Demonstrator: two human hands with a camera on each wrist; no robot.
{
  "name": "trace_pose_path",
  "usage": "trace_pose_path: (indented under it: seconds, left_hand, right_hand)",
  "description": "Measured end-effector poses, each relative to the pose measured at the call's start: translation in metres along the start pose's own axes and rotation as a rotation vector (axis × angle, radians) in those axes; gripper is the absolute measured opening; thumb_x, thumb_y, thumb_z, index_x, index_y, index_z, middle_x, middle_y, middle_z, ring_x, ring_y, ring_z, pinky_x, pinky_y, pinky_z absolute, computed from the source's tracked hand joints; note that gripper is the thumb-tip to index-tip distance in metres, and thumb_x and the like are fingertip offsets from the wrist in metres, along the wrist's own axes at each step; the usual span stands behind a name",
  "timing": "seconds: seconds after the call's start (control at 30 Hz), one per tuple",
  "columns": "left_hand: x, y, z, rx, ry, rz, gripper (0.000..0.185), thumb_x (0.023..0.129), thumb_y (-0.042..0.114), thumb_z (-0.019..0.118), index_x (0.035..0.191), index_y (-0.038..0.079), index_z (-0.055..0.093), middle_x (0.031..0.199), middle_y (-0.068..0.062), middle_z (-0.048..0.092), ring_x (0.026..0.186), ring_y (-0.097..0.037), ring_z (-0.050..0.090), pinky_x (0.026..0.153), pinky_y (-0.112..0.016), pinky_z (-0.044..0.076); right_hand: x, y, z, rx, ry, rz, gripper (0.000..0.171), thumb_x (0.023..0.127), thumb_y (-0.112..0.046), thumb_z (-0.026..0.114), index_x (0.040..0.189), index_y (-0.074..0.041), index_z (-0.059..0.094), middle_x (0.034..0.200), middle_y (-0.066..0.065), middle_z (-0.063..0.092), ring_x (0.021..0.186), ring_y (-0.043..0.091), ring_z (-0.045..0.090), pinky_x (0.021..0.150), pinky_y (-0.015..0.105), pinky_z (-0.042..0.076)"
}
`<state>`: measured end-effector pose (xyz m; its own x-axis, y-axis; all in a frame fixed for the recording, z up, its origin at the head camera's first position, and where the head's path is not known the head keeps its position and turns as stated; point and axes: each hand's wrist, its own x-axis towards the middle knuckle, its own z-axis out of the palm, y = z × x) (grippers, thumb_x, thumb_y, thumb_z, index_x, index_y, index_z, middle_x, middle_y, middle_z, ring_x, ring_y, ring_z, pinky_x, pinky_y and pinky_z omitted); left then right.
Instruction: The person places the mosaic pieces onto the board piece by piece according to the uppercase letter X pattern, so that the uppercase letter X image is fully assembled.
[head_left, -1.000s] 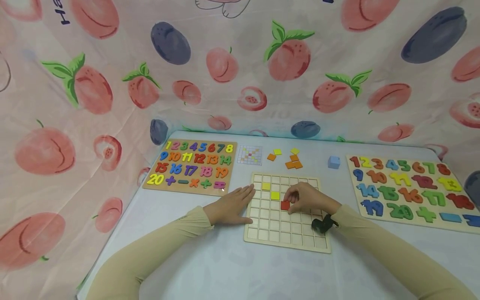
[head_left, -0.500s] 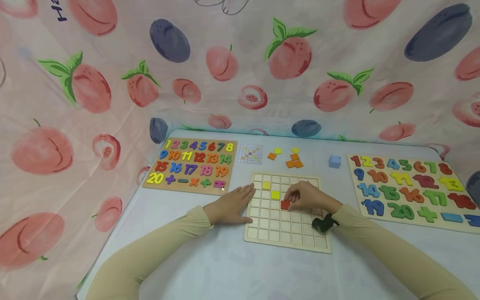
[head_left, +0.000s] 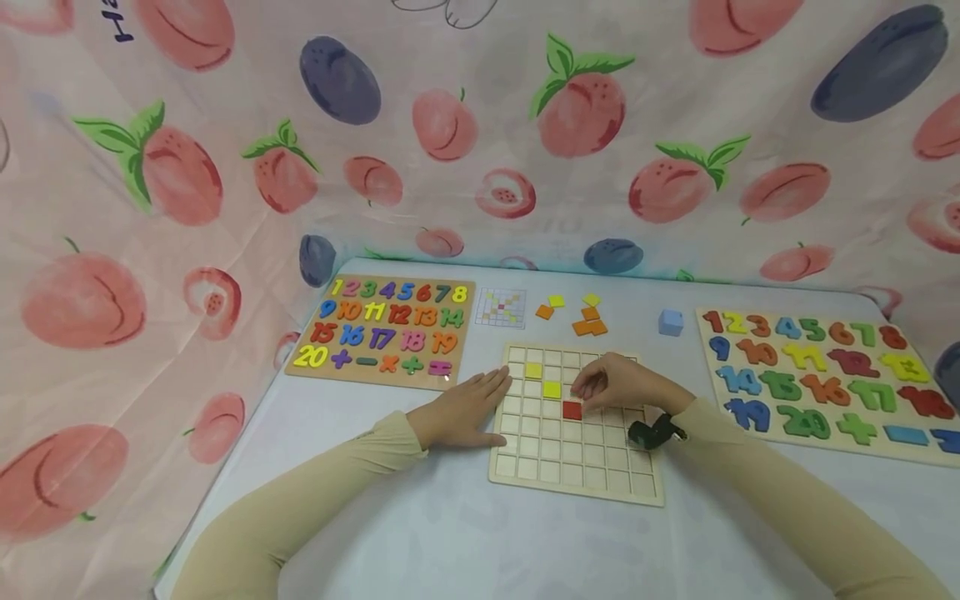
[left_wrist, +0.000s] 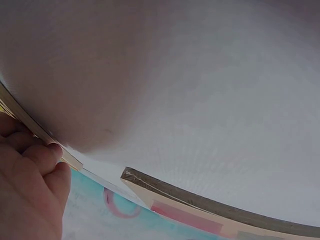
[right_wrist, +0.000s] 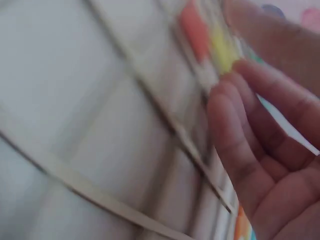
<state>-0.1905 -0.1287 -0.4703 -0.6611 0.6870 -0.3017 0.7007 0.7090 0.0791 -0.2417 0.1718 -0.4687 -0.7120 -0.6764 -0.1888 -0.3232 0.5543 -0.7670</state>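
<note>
A square wooden grid board (head_left: 528, 471) lies on the table. Set in its cells, on a diagonal, are two yellow tiles, an upper one (head_left: 533, 370) and a lower one (head_left: 552, 389), then a red tile (head_left: 572, 410). My left hand (head_left: 462, 412) rests at the board's left edge, fingers extended and touching it. Just above and right of the red tile hovers my right hand (head_left: 628, 383), fingers loosely bent. The right wrist view shows nothing between thumb and fingers (right_wrist: 225, 120), with the red tile (right_wrist: 194, 30) blurred beyond.
Behind the board lie loose orange tiles (head_left: 590, 327) and yellow tiles (head_left: 556, 301), a printed grid card (head_left: 500, 308) and a blue cube (head_left: 671, 322). Number puzzle boards flank it, left (head_left: 378, 377) and right (head_left: 817, 444). A black wrist device (head_left: 651, 432) hangs over the board's right edge.
My right hand has come off the red tile, moving slightly up and right. The red tile stays in its cell. My left hand has kept its place.
</note>
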Motion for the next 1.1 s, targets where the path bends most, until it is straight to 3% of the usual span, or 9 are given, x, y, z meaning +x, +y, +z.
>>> trace_pose_path:
  seconds: [0.23,0.5,0.83,1.1]
  left_hand:
    - [0.001,-0.001,0.002,0.002,-0.001,-0.010,0.094,0.088,0.064,0.044,0.151,0.005,0.008,0.160,-0.010,0.002,0.148,-0.022,0.006,0.121,-0.034,0.012]
    - [0.002,-0.002,0.004,-0.001,-0.009,-0.016,0.094,0.088,0.064,0.044,0.151,0.006,0.007,0.160,-0.009,0.000,0.148,-0.021,0.005,0.122,-0.033,0.011]
    - [0.000,0.001,0.001,-0.018,-0.005,-0.014,0.093,0.088,0.063,0.045,0.151,0.005,0.008,0.160,-0.010,0.002,0.148,-0.021,0.006,0.121,-0.033,0.012]
    - [0.000,0.000,0.001,-0.015,-0.001,-0.016,0.094,0.088,0.063,0.047,0.151,0.005,0.009,0.160,-0.010,0.002,0.148,-0.021,0.006,0.121,-0.034,0.012]
  right_hand:
    - [0.007,0.007,-0.042,0.111,0.049,0.020,0.032,0.080,-0.010,0.073,0.108,0.004,0.067,0.095,0.016,0.071,0.082,0.009,0.065,0.075,0.020,0.056]
    - [0.024,0.023,-0.081,0.119,0.127,0.069,0.036,0.082,-0.010,0.071,0.113,0.007,0.063,0.107,0.023,0.067,0.083,0.006,0.065,0.077,0.019,0.054]
    - [0.043,0.053,-0.091,0.087,0.166,0.151,0.036,0.079,-0.009,0.074,0.112,0.003,0.066,0.111,0.020,0.068,0.087,0.008,0.066,0.079,0.022,0.053]
    - [0.054,0.066,-0.089,0.049,0.187,0.194,0.033,0.077,-0.004,0.074,0.107,0.005,0.067,0.104,0.020,0.070,0.078,0.004,0.064,0.069,0.018,0.053]
